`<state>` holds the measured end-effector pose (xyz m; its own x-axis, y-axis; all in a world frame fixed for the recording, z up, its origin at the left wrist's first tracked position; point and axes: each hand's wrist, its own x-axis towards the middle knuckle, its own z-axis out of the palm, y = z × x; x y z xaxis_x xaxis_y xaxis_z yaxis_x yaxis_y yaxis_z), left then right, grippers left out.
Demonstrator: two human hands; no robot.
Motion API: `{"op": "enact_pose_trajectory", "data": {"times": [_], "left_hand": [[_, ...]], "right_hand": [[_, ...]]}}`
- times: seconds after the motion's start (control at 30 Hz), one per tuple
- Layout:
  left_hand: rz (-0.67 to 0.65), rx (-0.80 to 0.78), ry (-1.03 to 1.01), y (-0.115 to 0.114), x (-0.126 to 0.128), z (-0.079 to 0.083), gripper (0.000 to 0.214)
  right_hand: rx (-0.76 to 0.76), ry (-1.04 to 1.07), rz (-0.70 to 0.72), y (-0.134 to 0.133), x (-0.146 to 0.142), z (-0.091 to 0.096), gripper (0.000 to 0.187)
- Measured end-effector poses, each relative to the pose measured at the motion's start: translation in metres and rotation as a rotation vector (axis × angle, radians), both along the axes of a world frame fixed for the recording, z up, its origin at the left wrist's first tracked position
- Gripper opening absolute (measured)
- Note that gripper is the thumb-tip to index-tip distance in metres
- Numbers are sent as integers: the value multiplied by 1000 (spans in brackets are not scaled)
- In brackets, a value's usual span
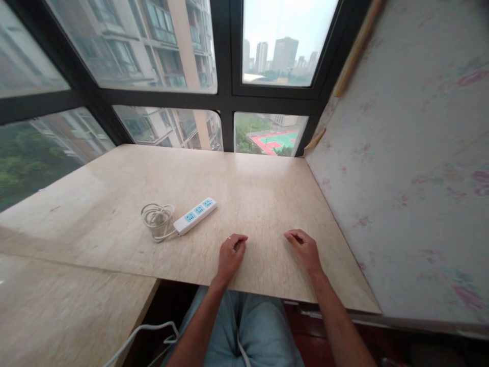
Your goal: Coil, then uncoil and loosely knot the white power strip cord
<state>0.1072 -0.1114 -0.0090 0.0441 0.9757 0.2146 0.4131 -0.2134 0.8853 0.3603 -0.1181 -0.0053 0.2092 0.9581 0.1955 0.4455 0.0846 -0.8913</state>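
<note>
My left hand (231, 255) rests on the beige marble-patterned tabletop (252, 193) with its fingers curled in and thumb against them; nothing shows in it. To its right, across a short gap, my right hand (305, 248) lies likewise with bent fingers closed and no object visible. A white power strip (195, 216) with three blue-faced sockets sits at a slant, up and left of my left hand and apart from it. Its off-white cord (157, 216) is gathered in a loose coil at the strip's left end.
Dark-framed windows (226, 125) border the top at the back and left. A wall with flowered paper (401, 178) stands along the right. At lower left is another beige surface (57, 306), with a white cable (145, 326) hanging near its edge beside my legs.
</note>
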Motion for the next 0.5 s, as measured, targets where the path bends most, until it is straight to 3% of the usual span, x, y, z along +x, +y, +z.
{"op": "enact_pose_trajectory", "data": {"times": [0.5], "left_hand": [[33, -38, -3, -5, 4, 6, 24]], "right_hand": [[-136, 72, -128, 2, 16, -16, 47]]}}
